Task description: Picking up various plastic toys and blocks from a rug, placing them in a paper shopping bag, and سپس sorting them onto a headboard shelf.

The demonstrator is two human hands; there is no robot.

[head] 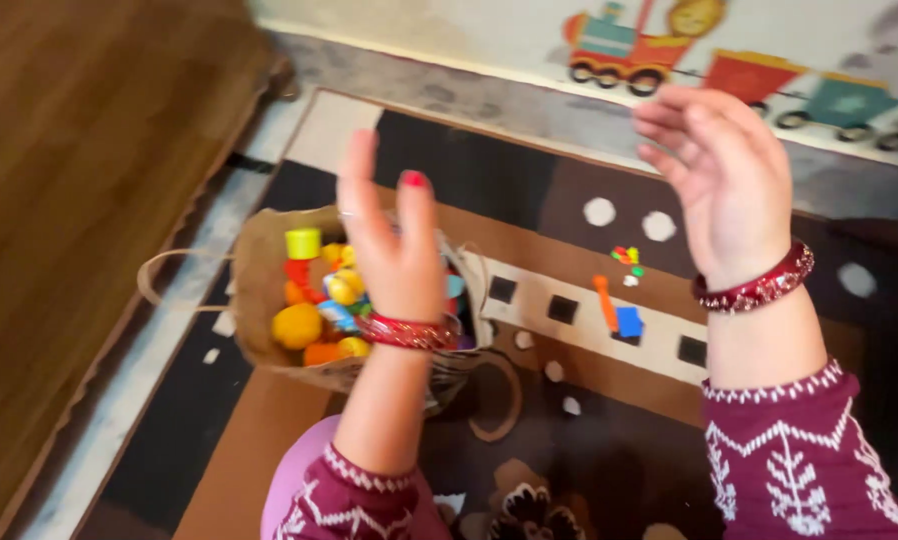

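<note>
**Both hands raised and empty above a bag of toys**

The patterned rug point(569, 440) fills most of the floor, dark brown with tan bands and pale dots; a wooden floor point(79, 200) runs along its left edge, and a play mat point(529, 40) printed with a cartoon train lies beyond its far side. On the rug stands a brown paper bag point(254, 260), mouth open and facing up, one loop handle lying out to the left; it is heaped with colourful plastic toys point(314, 305), yellow, orange, red and blue. The left hand point(394, 245) hovers directly over the bag, palm side turned up and away, fingers point(361, 165) spread and released, grasping nothing; a red bangle sits at the wrist. The right hand point(724, 175) is lifted well apart to the right, fingers loosely curled and open, also empty. So the bag lies straight below the left hand, which is much the nearer of the two. Between the hands, lower on the rug, rests an orange stick point(605, 302) touching a blue block point(629, 321); its long axis runs away from the person, leaning slightly left at the far end. Just beyond lies a small cluster of tiny coloured pieces point(626, 258).
</note>
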